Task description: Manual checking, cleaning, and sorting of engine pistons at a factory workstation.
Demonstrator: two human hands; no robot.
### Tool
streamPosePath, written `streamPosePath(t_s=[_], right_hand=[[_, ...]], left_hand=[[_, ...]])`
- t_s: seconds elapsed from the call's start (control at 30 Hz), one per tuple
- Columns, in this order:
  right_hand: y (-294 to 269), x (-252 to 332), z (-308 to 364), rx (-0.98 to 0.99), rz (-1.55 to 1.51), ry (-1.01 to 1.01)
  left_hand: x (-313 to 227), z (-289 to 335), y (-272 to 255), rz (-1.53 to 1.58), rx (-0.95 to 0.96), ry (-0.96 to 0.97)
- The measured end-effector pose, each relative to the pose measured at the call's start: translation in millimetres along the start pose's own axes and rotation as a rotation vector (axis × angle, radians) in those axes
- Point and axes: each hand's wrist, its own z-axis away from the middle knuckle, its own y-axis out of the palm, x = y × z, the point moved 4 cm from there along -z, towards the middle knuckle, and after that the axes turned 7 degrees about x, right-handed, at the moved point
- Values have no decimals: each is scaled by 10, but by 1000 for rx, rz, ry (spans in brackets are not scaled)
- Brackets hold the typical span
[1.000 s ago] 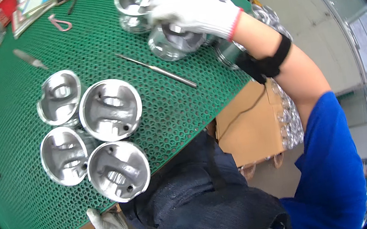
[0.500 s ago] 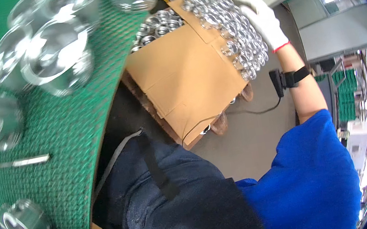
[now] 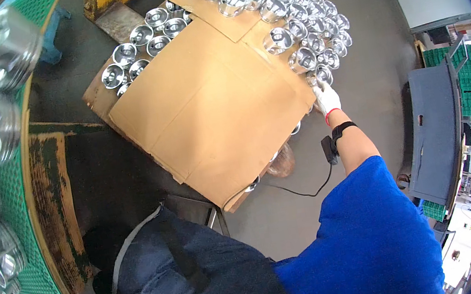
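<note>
Right hand (image 3: 327,99), gloved: fingertips at a metal piston (image 3: 324,74) by the cardboard sheet (image 3: 204,103)'s right-hand corner; closed grasp or mere contact, cannot tell. Left hand: out of view. Step, judged: reaching for the piston. Next move: calls for secure purchase, clear of neighbouring pistons (image 3: 302,59).

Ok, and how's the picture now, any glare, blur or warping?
Head view, upper middle: glints on the metal pistons; head view, left: the green mat has a bowed edge from the fisheye; head view, right rim: pale surfaces look very bright; head view, right of centre: the right hand shows no obvious blur.
</note>
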Motion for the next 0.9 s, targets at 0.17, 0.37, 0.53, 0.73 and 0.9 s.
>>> streamPosePath(t_s=[0.17, 0.37, 0.53, 0.73, 0.9], right_hand=[[-83, 106, -514, -206, 120, -22], [159, 102, -1139, -30, 207, 314], [105, -351, -1491, -29, 79, 408], [191, 411, -1008, -52, 23, 373], [363, 326, -1075, -153, 76, 267]], left_hand=[[-56, -17, 77, -443, -17, 285], [-434, -456, -268, 159, -8, 106], [-519, -601, -104, 5, 33, 55], [-454, -545, -164, -81, 51, 35], [-290, -601, -111, -179, 72, -35]])
